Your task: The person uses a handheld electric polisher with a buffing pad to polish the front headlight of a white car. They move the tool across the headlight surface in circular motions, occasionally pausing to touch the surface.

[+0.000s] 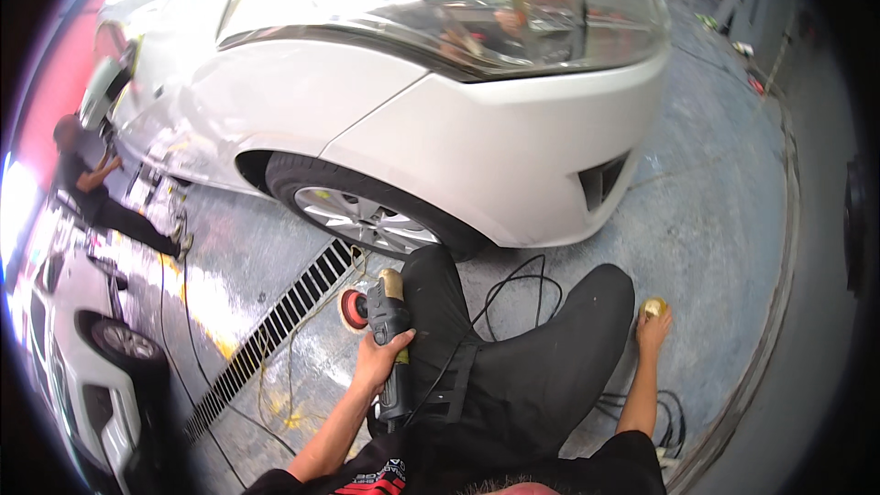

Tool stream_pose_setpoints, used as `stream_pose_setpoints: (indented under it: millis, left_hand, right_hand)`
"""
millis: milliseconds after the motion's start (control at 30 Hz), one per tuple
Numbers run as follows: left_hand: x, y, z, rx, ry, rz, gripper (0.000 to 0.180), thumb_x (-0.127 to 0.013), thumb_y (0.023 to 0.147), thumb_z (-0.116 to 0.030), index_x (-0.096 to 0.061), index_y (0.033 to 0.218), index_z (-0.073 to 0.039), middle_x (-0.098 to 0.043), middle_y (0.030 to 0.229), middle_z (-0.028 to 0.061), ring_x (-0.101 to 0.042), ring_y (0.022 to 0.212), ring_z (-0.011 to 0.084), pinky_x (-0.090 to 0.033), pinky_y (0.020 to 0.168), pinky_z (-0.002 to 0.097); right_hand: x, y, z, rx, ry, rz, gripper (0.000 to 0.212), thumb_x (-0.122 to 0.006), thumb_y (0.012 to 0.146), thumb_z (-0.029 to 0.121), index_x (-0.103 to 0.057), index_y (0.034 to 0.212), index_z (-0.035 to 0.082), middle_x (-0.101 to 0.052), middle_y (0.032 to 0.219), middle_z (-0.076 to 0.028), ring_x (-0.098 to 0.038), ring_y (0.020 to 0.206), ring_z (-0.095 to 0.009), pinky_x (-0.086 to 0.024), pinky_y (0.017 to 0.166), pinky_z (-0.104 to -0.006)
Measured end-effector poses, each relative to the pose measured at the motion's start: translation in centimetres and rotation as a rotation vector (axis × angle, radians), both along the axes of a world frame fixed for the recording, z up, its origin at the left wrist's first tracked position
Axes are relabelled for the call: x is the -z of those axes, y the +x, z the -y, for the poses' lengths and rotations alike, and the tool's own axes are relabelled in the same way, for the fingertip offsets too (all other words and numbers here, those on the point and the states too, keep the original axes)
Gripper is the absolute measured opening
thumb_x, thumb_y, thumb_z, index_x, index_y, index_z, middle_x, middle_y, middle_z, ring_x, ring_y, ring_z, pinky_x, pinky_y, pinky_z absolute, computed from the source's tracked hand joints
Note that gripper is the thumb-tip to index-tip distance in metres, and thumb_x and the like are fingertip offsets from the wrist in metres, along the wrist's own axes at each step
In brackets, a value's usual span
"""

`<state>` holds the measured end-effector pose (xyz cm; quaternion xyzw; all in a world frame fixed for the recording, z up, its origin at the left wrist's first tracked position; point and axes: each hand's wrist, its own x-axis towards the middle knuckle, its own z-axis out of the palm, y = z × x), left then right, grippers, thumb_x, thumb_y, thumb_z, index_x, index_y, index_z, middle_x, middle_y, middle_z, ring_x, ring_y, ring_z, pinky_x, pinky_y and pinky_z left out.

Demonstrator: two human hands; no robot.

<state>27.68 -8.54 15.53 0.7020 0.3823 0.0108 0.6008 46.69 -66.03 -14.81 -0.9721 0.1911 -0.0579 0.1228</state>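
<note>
The left hand [378, 357] is wrapped closed around the body of a polisher [394, 316], held beside the left knee, its round pad [352, 310] facing left. The polisher looks hard-cased and fairly heavy, probably nose-heavy; the thick barrel seems the place to hold, clear of the softer pad. The right hand [651, 328] curls around a small yellowish container [654, 306], likely light, outside the right knee. Beyond stand the wheel [367, 218] and white car [522, 147].

Glossy grey floor [715, 192], slotted drain grate [273, 332]; red wall [57, 60] left, grey wall [825, 137] right.
</note>
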Motion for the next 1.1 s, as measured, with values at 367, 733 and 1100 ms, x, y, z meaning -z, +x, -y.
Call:
stream_pose_setpoints:
  millis: [367,733,1100]
  left_hand:
    - [0.0,0.4,-0.1,0.004,-0.023,-0.1,0.05,-0.088,0.089,-0.028,-0.064,0.121,0.003,-0.072,0.1,0.0085,-0.069,0.08,0.0153,-0.057,0.071,0.0319]
    - [-0.1,1.1,-0.1,0.015,0.016,-0.158,0.058,-0.089,0.087,-0.031,-0.063,0.125,0.005,-0.073,0.109,0.0125,-0.071,0.092,0.0189,-0.059,0.08,0.0355]
    - [-0.7,1.1,0.2,0.032,-0.058,0.002,0.051,-0.088,0.088,-0.029,-0.065,0.123,0.001,-0.072,0.104,0.0081,-0.069,0.088,0.0157,-0.057,0.079,0.034]
  right_hand:
    - [1.6,-3.2,-1.6,0.001,0.012,0.138,0.045,-0.073,0.096,0.022,-0.067,0.136,0.002,-0.037,0.164,-0.024,-0.042,0.146,-0.045,-0.041,0.118,-0.0531]
    - [-5.2,-2.4,-3.4,0.305,1.027,0.603,0.041,-0.068,0.105,0.029,-0.066,0.138,0.004,-0.052,0.155,-0.016,-0.052,0.141,-0.031,-0.047,0.114,-0.0455]
    - [-46.3,4.7,-26.0,-0.976,0.725,1.145,0.047,-0.068,0.088,0.014,-0.068,0.133,0.002,-0.053,0.152,-0.02,-0.047,0.146,-0.037,-0.038,0.122,-0.0495]
